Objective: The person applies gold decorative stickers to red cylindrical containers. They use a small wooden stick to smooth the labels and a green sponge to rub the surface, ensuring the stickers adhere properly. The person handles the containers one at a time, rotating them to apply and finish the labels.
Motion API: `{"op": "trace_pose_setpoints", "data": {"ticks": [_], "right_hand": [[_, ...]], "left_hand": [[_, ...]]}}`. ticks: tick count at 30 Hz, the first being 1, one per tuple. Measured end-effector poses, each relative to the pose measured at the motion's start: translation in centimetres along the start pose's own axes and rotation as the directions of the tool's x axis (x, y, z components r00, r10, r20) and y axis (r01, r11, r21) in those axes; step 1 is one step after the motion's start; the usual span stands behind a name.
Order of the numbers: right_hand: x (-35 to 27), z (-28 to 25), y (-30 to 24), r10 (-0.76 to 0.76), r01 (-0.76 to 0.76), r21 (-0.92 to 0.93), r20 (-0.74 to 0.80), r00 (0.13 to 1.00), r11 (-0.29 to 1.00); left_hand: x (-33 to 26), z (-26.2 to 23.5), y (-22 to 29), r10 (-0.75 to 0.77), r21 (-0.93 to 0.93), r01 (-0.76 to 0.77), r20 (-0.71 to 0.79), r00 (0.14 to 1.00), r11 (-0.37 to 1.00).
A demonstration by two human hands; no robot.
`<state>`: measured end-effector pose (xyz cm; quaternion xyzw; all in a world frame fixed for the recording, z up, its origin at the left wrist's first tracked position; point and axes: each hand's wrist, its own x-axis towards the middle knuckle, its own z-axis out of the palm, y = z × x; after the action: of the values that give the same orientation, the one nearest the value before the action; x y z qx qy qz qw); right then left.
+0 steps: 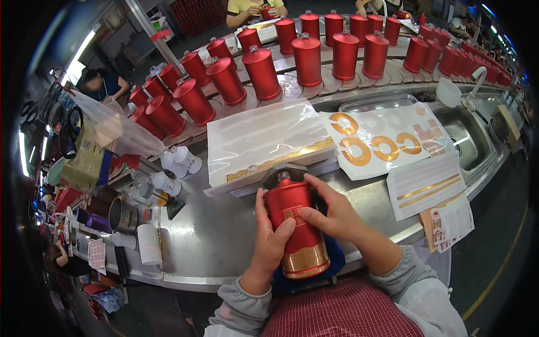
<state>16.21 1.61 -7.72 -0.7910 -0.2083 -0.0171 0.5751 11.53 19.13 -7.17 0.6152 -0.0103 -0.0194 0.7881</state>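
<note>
Between my two hands is a red bottle (291, 230), tilted toward me at the near edge of the steel bench. It has a gold band round its base and a square gold emblem on its front. My left hand (268, 242) wraps its left side, and the thumb presses near the emblem. My right hand (337, 215) grips the right side, its thumb lying on the emblem. Behind the bottle's neck sits a dark angular block (304, 170). A stack of white sheets with a wavy gold strip (269, 135) lies just beyond it.
Several plain red bottles (308, 60) stand on the curved conveyor (292, 87). Right are sheets with gold rings (387, 135), a sheet with gold stripes (426, 188) and a sink (463, 132). Left are white bottles (187, 160), a metal pot (122, 215) and a paper roll (149, 244).
</note>
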Motion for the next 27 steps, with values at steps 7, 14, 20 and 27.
{"op": "trace_pose_setpoints", "data": {"ticks": [7, 14, 20, 27], "right_hand": [[3.2, -2.3, -3.9, -0.296, 0.308, -0.23, 0.089, 0.951, 0.923], [6.0, -2.2, -6.6, -0.372, 0.51, 0.07, 0.77, 0.519, 0.857], [2.9, -2.7, -3.3, -0.635, 0.751, -0.322, 0.401, 0.66, 0.577], [4.0, -3.6, -3.9, -0.478, 0.563, -0.226, 0.338, 0.81, 0.795]], "left_hand": [[0.0, 0.0, -0.1, -0.017, -0.132, 0.017, -0.004, 1.0, 0.991], [-0.7, -0.6, -0.9, -0.025, -0.378, 0.008, -0.039, 0.999, 0.926], [-0.9, -1.6, -1.7, -0.003, -0.378, -0.007, -0.025, 1.0, 0.926], [-1.5, -1.3, -1.5, 0.022, -0.246, -0.033, -0.047, 0.999, 0.969]]}}
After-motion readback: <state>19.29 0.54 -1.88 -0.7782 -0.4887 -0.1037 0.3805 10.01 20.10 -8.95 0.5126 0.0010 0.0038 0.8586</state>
